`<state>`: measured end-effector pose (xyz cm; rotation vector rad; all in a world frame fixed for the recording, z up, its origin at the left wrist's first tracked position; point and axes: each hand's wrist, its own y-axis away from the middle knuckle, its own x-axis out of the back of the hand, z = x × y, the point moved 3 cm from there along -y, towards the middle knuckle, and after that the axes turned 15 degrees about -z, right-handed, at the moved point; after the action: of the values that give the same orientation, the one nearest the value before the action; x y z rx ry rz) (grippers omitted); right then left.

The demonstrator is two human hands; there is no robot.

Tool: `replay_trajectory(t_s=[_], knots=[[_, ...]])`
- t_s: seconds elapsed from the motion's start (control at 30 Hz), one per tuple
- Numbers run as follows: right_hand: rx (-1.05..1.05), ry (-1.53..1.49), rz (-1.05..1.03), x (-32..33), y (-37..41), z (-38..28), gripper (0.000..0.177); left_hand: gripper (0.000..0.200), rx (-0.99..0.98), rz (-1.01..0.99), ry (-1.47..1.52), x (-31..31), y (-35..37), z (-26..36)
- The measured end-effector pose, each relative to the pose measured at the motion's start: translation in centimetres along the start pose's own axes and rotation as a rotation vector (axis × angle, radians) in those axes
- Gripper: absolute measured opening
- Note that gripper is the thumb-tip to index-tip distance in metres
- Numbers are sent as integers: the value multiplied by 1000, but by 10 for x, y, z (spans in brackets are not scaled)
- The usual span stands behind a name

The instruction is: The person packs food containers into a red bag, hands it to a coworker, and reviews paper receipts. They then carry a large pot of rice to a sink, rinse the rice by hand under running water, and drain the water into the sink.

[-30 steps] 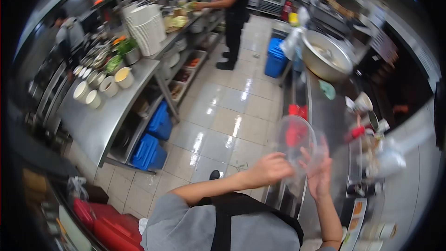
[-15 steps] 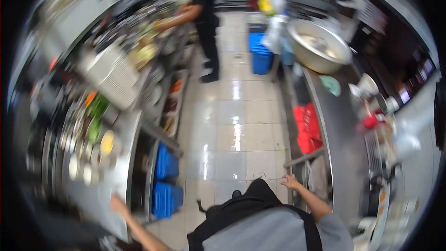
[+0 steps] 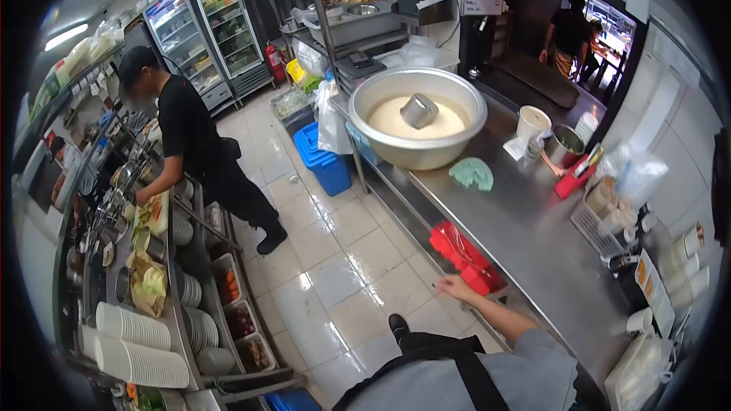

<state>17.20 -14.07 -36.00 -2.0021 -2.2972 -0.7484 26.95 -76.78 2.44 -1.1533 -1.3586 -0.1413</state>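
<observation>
My right hand (image 3: 455, 287) hangs by the front edge of the steel counter (image 3: 525, 228), its fingers loosely apart and holding nothing. Close behind it, red plastic packages (image 3: 466, 259) lie on the shelf under the counter. A large metal basin (image 3: 417, 118) stands on the counter farther off, with pale grainy contents and a metal pot (image 3: 419, 111) resting in it. A crumpled green cloth or bag (image 3: 472, 173) lies beside the basin. My left hand is outside the view.
On the left, a person in black (image 3: 194, 129) works at the prep line, near stacked white containers (image 3: 141, 346). A blue bin (image 3: 324, 160) stands on the tiled floor (image 3: 327, 281) ahead. Along the right wall sit a paper tub (image 3: 533, 123), a metal pot (image 3: 565, 144) and a basket (image 3: 598, 221).
My view has swung to the right and lifted, bringing the basin and counter toward the middle. My left hand has left the view. My right hand stays empty beside the counter.
</observation>
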Motion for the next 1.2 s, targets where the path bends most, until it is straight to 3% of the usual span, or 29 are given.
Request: replay_trajectory(t_s=[0.03,0.07,0.1,0.17,0.23,0.27,0.4,0.47,0.5,0.6,0.7,0.77,0.8,0.87,0.93,1.0,1.03,1.1,1.2], knots=[[193,54,102,21,-26,-70,15,53,-115,98,115,14,-18,36],[276,-23,227,41,-32,-157,14,51,60,-21,587,0,-47,49],[505,219,427,68,-39,-227,15,49,28,-108,139,-61,-64,53],[691,451,639,123,-58,-316,18,45,-160,14,308,-37,-85,111],[630,608,836,188,-93,-344,23,43,-230,-91,372,-23,-101,161],[545,667,918,223,-112,-347,31,42,-264,-141,407,-23,-108,181],[-256,924,1222,368,-184,-300,53,38,-476,-212,617,-35,-139,267],[-608,593,987,413,-190,-277,63,39,-558,-260,804,-49,-154,318],[-615,517,938,435,-198,-262,62,41,-608,-261,848,-57,-166,348],[-617,527,893,453,-200,-239,59,34,-846,-710,1290,-85,-190,451],[-419,569,969,442,-181,-229,54,32,-1176,-977,1538,-83,-197,581],[-255,545,1004,424,-162,-218,51,40,-1305,-1355,1758,-88,-177,666],[-155,530,994,415,-151,-219,50,49,-1444,-1434,1644,-80,-169,698],[-273,555,970,400,-132,-230,50,58,-1569,-1598,1620,-75,-141,760],[-518,648,839,386,-120,-263,52,67,-1418,-2165,1500,-52,-127,795],[-774,793,831,431,-109,-209,59,61,-1301,-2491,1534,-32,-119,813],[-732,507,936,440,-110,-211,71,56,-1296,-2459,1580,-28,-112,823],[-837,344,910,461,-125,-222,74,58,-1296,-2448,1484,-14,-125,827],[-711,374,873,476,-178,-240,79,59,-1373,-2593,1486,-24,-117,837]])
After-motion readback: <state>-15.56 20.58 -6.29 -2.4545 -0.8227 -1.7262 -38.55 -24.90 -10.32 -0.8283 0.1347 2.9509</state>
